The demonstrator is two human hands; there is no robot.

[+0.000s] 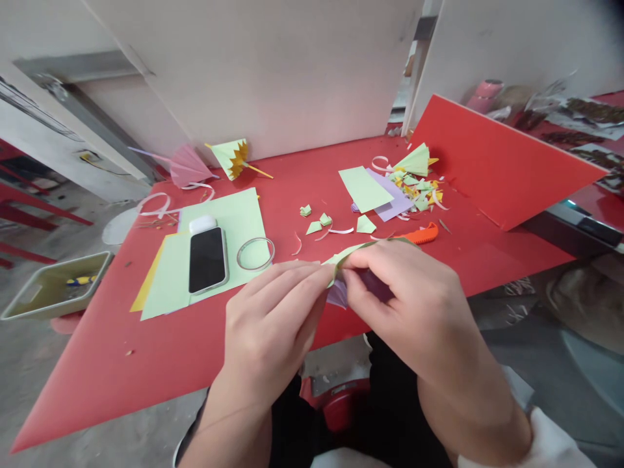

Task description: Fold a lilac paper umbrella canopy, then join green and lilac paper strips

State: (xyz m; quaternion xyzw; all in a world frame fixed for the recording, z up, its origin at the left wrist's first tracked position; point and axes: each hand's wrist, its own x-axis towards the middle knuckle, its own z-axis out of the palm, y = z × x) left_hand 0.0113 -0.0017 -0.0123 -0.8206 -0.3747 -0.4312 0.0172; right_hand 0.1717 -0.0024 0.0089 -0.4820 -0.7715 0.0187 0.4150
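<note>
Light green paper [347, 252], thin, seen nearly edge-on, bent along its length, pinched between fingertips of left hand [275, 318] and right hand [414, 302]. Upper edge arcs up behind right knuckles; most of it hidden by fingers. Purple paper [337, 295] shows just below, between the hands, pleat-like lines on it; can't tell if joined to the green.

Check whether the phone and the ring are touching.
Apart: the head view shows bare green paper between the phone and the ring.
</note>
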